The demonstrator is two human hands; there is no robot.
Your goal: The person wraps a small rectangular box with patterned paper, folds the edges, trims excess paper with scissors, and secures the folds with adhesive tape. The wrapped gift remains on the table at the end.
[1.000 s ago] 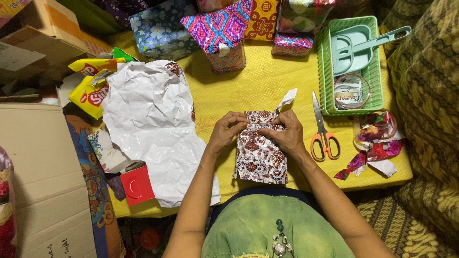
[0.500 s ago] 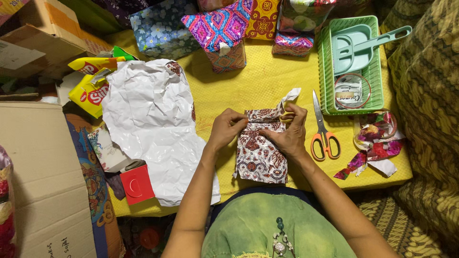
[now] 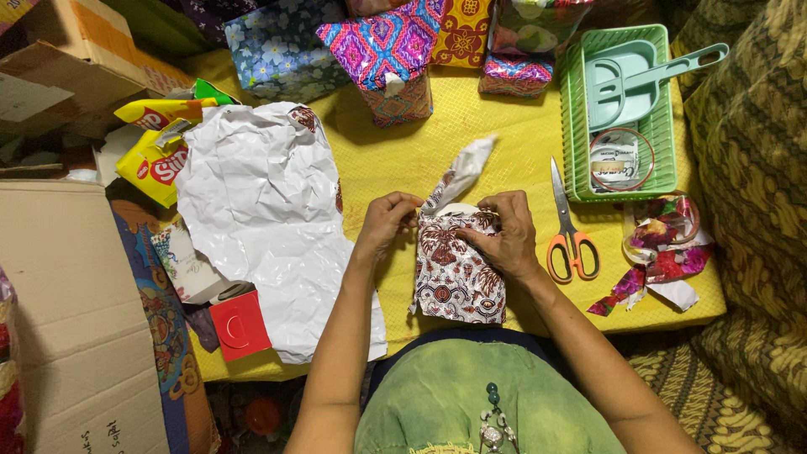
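A person in a green garment is sitting at the near edge of a low table covered in a bright yellow, finely textured cloth. Directly in front, a small box wrapped in brown-and-white batik paper is lying on the cloth near its front edge. The right hand is pressing down on the box's far end, fingers curled over the paper. The left hand, at 9 o'clock of the box, is pinching the far corner of the wrap with fingers closed on it. A loose paper flap is sticking up and away toward 12 o'clock from that end.

At 3 o'clock of the box, scissors with orange handles are lying blades pointing away. Farther right, a heap of colourful paper scraps is sitting near the cloth's edge. At 9 o'clock, a large crumpled white sheet is spreading over the table, with a small red box at its near corner and yellow snack packets beyond it.

Toward 1 o'clock, a green slotted plastic basket is holding a pale green scoop and a roll of clear tape. Along the far edge, several parcels wrapped in patterned paper are standing in a row. Plain cardboard boxes are crowding the left side, and patterned brown fabric is lying to the right.
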